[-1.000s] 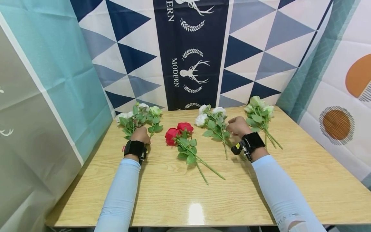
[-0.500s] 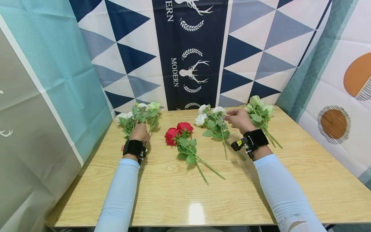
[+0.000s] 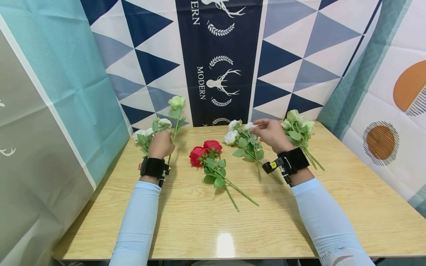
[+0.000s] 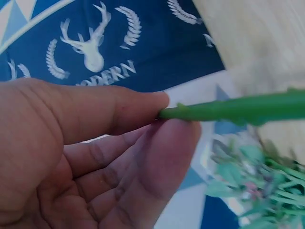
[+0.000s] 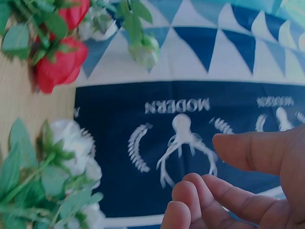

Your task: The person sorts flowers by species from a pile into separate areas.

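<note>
At the left of the head view, my left hand (image 3: 161, 145) pinches the green stem of a pale green rose (image 3: 176, 102), whose bloom stands raised above the table. The left wrist view shows that stem (image 4: 228, 110) between thumb and forefinger of the left hand (image 4: 109, 138). White roses (image 3: 144, 133) with leaves lie beside and partly behind this hand. My right hand (image 3: 273, 135) is over the bunch of white roses (image 3: 230, 137), partly covering one bloom. In the right wrist view the thumb and fingers of the right hand (image 5: 238, 186) are apart with nothing between them.
Two red roses (image 3: 198, 156) lie mid-table, their stems pointing toward the front right. A bunch of pale green roses (image 3: 294, 116) lies at the back right of the wooden table (image 3: 186, 221). Patterned cloth (image 3: 279, 59) hangs behind the table.
The pale green rose at the left has risen from lying among the white ones, in my left hand. My right hand has moved up and left, to over the white roses.
</note>
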A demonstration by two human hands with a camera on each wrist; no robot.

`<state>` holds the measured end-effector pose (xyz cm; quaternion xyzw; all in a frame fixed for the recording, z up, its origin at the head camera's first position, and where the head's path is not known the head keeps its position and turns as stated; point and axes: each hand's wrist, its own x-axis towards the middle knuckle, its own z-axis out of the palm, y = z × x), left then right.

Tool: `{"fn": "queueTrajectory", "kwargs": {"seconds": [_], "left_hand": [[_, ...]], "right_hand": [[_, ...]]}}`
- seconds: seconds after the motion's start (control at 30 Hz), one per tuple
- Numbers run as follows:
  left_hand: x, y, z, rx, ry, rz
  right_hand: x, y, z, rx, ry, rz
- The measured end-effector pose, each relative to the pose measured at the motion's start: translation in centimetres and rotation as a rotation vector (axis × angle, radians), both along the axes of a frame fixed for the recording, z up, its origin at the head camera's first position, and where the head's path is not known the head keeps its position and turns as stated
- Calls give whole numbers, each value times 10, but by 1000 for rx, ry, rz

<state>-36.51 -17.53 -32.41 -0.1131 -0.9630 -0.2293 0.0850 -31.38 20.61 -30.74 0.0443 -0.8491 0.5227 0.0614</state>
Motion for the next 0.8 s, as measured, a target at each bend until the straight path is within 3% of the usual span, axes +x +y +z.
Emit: {"fn": "queueTrajectory", "kwargs": {"seconds": [0.17,0.27,0.47,0.8], "left_hand": [[12,18,12,18,151,-51],[18,30,16,48,207,-86],[30,56,17,104,219,-170],[59,104,12,113,248,-244]], "right_hand": [[12,-16,12,25,32,39],[17,-24,16,10,35,85],[22,-40,18,-78,-9,183],[22,-62,7,-144,43,188]]}}
